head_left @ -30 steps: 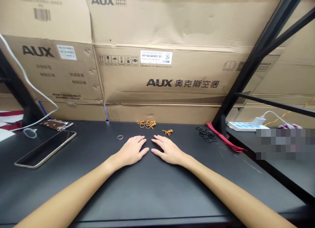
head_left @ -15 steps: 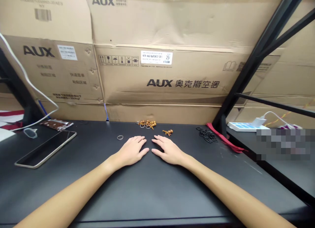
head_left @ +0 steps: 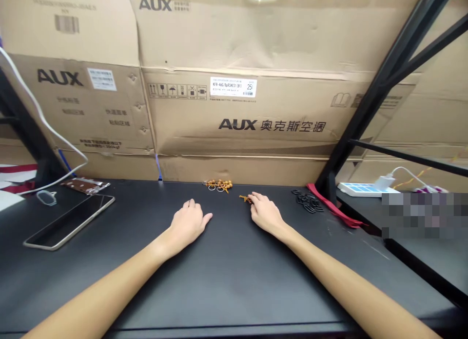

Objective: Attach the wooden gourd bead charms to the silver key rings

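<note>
At left, a large smartphone (head_left: 69, 222) lying flat on the black desk (head_left: 226, 285), likely set aside to leave the middle free. Next, the left hand (head_left: 187, 224), palm down and empty, resting well apart from the right. Along the far edge, a cluster of orange-brown gourd charms (head_left: 219, 184) with metal rings, gathered within reach. Then the right hand (head_left: 266, 213), fingertips (head_left: 254, 196) at a small orange charm (head_left: 244, 198), whether clamped or only touching impossible to tell. Further right, black rings (head_left: 307, 201) beside a red strap (head_left: 332, 207), both off to the side.
</note>
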